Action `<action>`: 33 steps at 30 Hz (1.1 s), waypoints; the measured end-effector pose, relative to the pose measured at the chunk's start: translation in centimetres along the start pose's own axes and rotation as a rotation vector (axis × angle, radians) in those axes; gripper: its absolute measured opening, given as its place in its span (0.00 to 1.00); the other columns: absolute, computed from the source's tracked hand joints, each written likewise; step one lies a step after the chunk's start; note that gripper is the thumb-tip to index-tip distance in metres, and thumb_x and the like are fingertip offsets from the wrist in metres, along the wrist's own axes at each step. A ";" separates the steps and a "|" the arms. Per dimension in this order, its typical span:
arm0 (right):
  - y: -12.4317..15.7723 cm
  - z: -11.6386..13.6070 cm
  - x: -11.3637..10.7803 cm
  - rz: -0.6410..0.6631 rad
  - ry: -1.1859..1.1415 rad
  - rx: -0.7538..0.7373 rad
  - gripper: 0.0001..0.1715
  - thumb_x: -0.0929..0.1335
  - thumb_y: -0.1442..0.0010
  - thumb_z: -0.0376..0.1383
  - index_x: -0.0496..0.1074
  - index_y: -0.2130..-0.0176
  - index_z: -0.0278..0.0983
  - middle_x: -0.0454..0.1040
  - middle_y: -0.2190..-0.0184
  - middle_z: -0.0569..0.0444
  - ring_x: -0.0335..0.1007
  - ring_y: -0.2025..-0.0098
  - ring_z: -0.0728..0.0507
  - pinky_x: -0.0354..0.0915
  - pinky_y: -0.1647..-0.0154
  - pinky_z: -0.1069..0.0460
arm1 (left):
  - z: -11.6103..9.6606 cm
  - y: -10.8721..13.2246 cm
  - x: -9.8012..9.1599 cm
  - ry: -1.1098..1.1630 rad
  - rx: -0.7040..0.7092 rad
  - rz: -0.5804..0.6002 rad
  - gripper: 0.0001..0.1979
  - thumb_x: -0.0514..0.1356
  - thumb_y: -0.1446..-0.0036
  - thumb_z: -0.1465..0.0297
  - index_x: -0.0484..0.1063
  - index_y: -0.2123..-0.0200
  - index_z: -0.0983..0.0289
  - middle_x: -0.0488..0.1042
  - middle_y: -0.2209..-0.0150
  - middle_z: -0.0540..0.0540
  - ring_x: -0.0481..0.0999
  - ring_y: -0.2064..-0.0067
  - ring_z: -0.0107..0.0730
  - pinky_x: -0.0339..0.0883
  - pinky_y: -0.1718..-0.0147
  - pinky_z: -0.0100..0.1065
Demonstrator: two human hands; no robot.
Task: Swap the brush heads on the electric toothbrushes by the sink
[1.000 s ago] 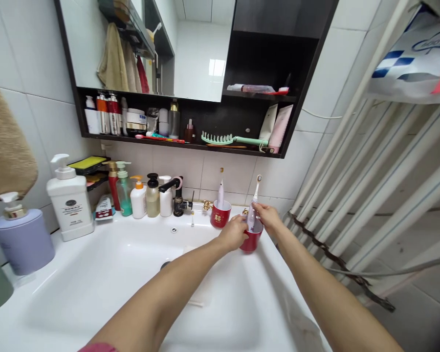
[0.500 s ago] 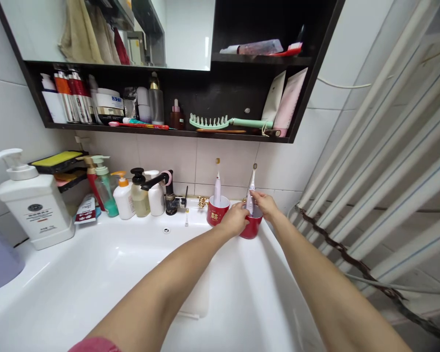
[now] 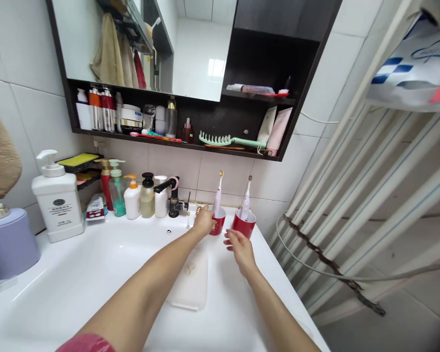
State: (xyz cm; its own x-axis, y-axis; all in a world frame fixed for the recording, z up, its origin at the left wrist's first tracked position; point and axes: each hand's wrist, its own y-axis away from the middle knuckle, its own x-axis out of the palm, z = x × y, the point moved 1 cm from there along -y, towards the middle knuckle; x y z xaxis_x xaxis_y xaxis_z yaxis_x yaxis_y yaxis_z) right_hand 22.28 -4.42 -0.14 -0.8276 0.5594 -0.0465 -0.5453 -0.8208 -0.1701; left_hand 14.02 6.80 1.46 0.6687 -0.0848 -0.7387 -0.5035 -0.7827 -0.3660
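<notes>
At the back edge of the sink, my left hand [image 3: 204,222] has its fingers closed on the side of a red cup [image 3: 219,226]. A pale electric toothbrush [image 3: 218,198] with a yellow-tinted head stands tilted in that cup. My right hand [image 3: 241,248] is open and empty, its fingers just in front of a second red cup [image 3: 244,229]. This right cup holds another pale electric toothbrush [image 3: 246,203], leaning against its rim. Part of the left cup is hidden behind my left hand.
A black faucet [image 3: 173,198] and several pump bottles line the sink's back edge. Inside the white sink [image 3: 113,254] lies a whitish flat object [image 3: 190,283]. A dark mirror cabinet [image 3: 190,146] hangs above; pale pipes [image 3: 337,205] run along the right.
My right hand has let go of the right toothbrush and drawn back in front of its cup. My left hand has moved from the right cup to the left one. The view has shifted.
</notes>
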 end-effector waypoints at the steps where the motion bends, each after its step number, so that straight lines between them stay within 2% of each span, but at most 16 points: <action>1: 0.4 -0.1 0.4 -0.014 0.033 -0.007 0.19 0.61 0.58 0.43 0.65 0.68 0.34 0.69 0.72 0.49 0.65 0.74 0.47 0.59 0.76 0.53 | 0.1 1.0 -0.3 0.005 0.006 -0.002 0.07 0.53 0.61 0.76 0.66 0.74 0.67 0.56 0.53 0.57 0.60 0.55 0.35 0.53 0.58 0.33; 5: 0.7 0.8 1.8 -0.104 0.183 -0.136 0.22 0.62 0.59 0.44 0.65 0.65 0.33 0.68 0.67 0.47 0.64 0.67 0.45 0.59 0.67 0.51 | 0.7 6.3 -2.0 0.016 0.045 0.012 0.06 0.53 0.61 0.76 0.66 0.75 0.65 0.54 0.51 0.54 0.58 0.53 0.32 0.50 0.55 0.30; 10: 1.8 0.3 5.2 0.048 0.302 -0.141 0.29 0.62 0.60 0.44 0.62 0.59 0.30 0.67 0.64 0.45 0.63 0.64 0.44 0.57 0.63 0.51 | 1.5 12.6 -2.9 0.020 0.021 0.034 0.06 0.53 0.61 0.76 0.66 0.75 0.66 0.53 0.50 0.55 0.57 0.53 0.32 0.51 0.55 0.29; 14: 3.1 -0.7 7.4 0.132 0.358 -0.132 0.26 0.62 0.60 0.43 0.63 0.60 0.33 0.70 0.69 0.49 0.65 0.67 0.45 0.58 0.66 0.51 | 1.9 15.3 -3.1 0.030 0.011 0.041 0.06 0.53 0.61 0.77 0.66 0.76 0.66 0.54 0.51 0.54 0.57 0.53 0.31 0.51 0.54 0.30; 18: 3.8 -0.8 8.4 0.159 0.377 -0.157 0.18 0.63 0.62 0.41 0.67 0.68 0.35 0.71 0.75 0.53 0.65 0.72 0.46 0.58 0.69 0.51 | 2.3 16.6 -3.1 0.046 -0.031 0.041 0.06 0.53 0.62 0.78 0.67 0.77 0.67 0.55 0.52 0.55 0.55 0.52 0.35 0.49 0.54 0.34; 24: 4.0 -0.5 9.0 0.152 0.376 -0.181 0.11 0.63 0.62 0.36 0.68 0.73 0.37 0.71 0.75 0.54 0.64 0.72 0.45 0.58 0.68 0.51 | 2.8 17.8 -2.7 0.137 -0.083 0.041 0.05 0.53 0.64 0.79 0.66 0.80 0.67 0.56 0.52 0.55 0.55 0.52 0.36 0.48 0.53 0.34; 27: 3.7 1.2 8.5 0.122 0.348 -0.196 0.15 0.61 0.60 0.37 0.67 0.69 0.36 0.70 0.70 0.53 0.64 0.68 0.45 0.57 0.66 0.52 | 3.0 18.0 -3.4 0.220 -0.116 0.003 0.07 0.55 0.65 0.78 0.66 0.76 0.66 0.56 0.53 0.55 0.54 0.51 0.35 0.46 0.53 0.34; 30: 3.9 4.1 7.8 0.121 0.220 -0.212 0.18 0.61 0.58 0.38 0.66 0.65 0.36 0.69 0.67 0.53 0.62 0.66 0.46 0.57 0.67 0.52 | 2.8 17.2 -5.0 0.331 -0.175 -0.070 0.10 0.52 0.58 0.72 0.62 0.68 0.65 0.55 0.53 0.57 0.53 0.51 0.32 0.49 0.54 0.34; 33: 5.1 6.3 7.7 0.272 0.003 -0.135 0.18 0.62 0.59 0.40 0.66 0.67 0.35 0.69 0.69 0.53 0.62 0.69 0.47 0.58 0.71 0.53 | 1.9 16.1 -6.6 0.460 -0.217 -0.091 0.14 0.40 0.50 0.67 0.59 0.64 0.66 0.62 0.60 0.58 0.62 0.58 0.28 0.57 0.61 0.32</action>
State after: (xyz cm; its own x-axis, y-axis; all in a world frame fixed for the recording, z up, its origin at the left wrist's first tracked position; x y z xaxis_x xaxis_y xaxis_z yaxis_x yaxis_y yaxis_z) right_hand 12.29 -5.04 4.88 -0.9403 0.3216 -0.1115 -0.2807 -0.9179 -0.2804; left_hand 0.47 -4.10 -0.57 0.9006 -0.2344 -0.3660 -0.3393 -0.9054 -0.2553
